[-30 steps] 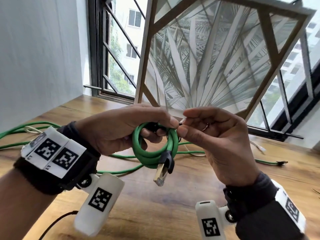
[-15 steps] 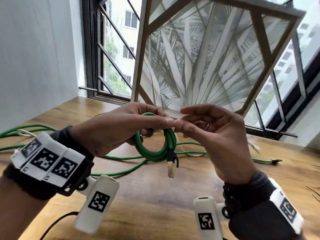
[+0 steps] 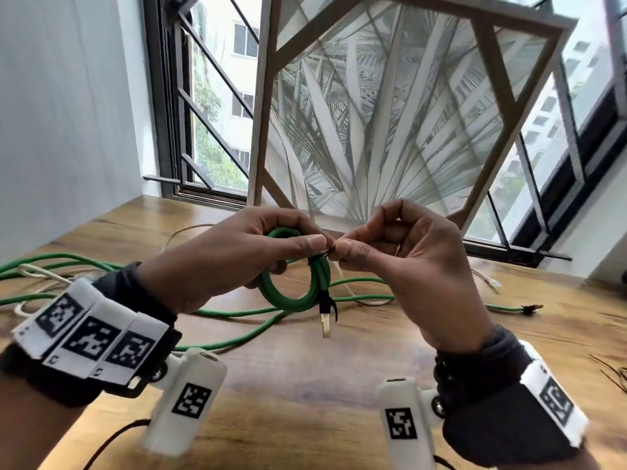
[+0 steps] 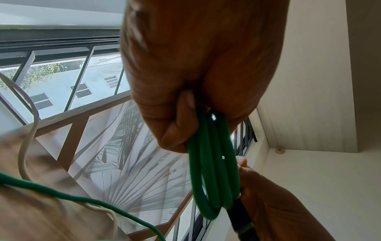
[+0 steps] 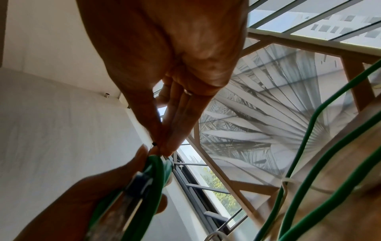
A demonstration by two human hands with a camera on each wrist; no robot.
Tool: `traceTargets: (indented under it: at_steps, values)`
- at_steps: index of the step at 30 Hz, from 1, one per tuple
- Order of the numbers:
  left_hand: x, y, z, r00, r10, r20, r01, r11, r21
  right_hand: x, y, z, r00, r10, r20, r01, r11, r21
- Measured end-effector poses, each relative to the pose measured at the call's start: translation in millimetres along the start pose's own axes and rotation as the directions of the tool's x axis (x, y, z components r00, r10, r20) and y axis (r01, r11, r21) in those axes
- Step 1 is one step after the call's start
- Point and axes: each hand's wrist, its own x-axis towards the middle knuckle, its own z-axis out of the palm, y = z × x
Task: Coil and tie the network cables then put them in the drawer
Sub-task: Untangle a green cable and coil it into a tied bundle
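A small coil of green network cable (image 3: 294, 298) (image 4: 214, 176) (image 5: 156, 169) hangs in the air above the wooden table (image 3: 305, 385), its plug (image 3: 325, 320) dangling down. My left hand (image 3: 237, 256) (image 4: 185, 81) grips the coil's top, fingers curled through the loop. A thin dark tie (image 3: 322, 259) is wrapped round the coil's right side. My right hand (image 3: 400, 252) (image 5: 164, 81) pinches the tie's end (image 5: 154, 143) between thumb and forefinger, right against my left thumb tip. No drawer is in view.
Loose green cables (image 3: 220, 313) and thin white cables (image 3: 30, 273) sprawl across the table behind and left of my hands; one green end (image 3: 529, 308) lies at the right. A framed palm-leaf panel (image 3: 390, 113) leans against the window behind.
Both hands have risen slightly with the coil. The coil has turned so its loop faces me more, and the dark tie now shows wrapped round its right side.
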Motion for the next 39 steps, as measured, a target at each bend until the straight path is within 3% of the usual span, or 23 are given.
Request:
traceTargets:
  at_steps: [6, 10, 12, 13, 16, 20, 28, 32, 35, 39]
  values:
    - [-0.8, 1.8, -1.4, 0.999, -0.047, 0.023, 0.047, 0.999, -0.013, 0.7, 4.4, -2.0, 0.996, -0.089, 0.024, 0.092, 0.983, -0.161]
    - [-3.2, 2.8, -0.7, 0.996, -0.043, 0.083, 0.041, 0.999, 0.024, 7.1, 10.9, -20.1, 0.97, -0.178, -0.165, 0.09, 0.895, -0.437]
    - [-2.8, 1.4, 1.0, 0.998, -0.041, 0.057, 0.042, 0.999, -0.003, 11.1, 7.7, -38.6, 0.97, -0.113, -0.213, 0.036, 0.941, -0.337]
    - [-1.8, 0.8, 1.5, 0.999, -0.037, 0.032, 0.038, 0.999, -0.02, 11.3, 3.7, -44.3, 0.982, -0.051, -0.18, 0.006, 0.97, -0.244]
    - [1.2, -1.7, 2.3, 0.999, -0.039, -0.034, 0.038, 0.999, -0.031, 7.3, -0.9, -36.8, 0.997, 0.052, 0.053, -0.045, 0.991, -0.129]
    - [3.1, -2.9, 2.8, 0.997, -0.053, -0.049, 0.051, 0.998, -0.026, 2.6, 7.7, -11.5, 0.977, 0.009, 0.211, 0.038, 0.975, -0.218]
    - [3.5, -8.1, 3.0, 0.998, -0.058, -0.038, 0.057, 0.998, -0.019, 1.4, 14.2, -9.0, 0.976, -0.054, 0.213, 0.13, 0.924, -0.358]
    - [4.1, -6.6, 0.1, 0.999, -0.033, -0.024, 0.03, 0.994, -0.106, 4.8, 20.5, -11.9, 0.991, 0.052, 0.126, -0.019, 0.97, -0.243]
    - [3.5, -4.5, -1.1, 1.0, -0.01, -0.014, 0.007, 0.978, -0.209, 4.0, 20.5, -8.1, 0.963, 0.159, 0.219, -0.13, 0.982, -0.139]
    - [4.6, -4.1, 1.9, 0.996, 0.016, -0.086, -0.034, 0.975, -0.218, 2.6, 12.3, -1.3, 0.941, 0.214, 0.264, -0.258, 0.956, 0.143]
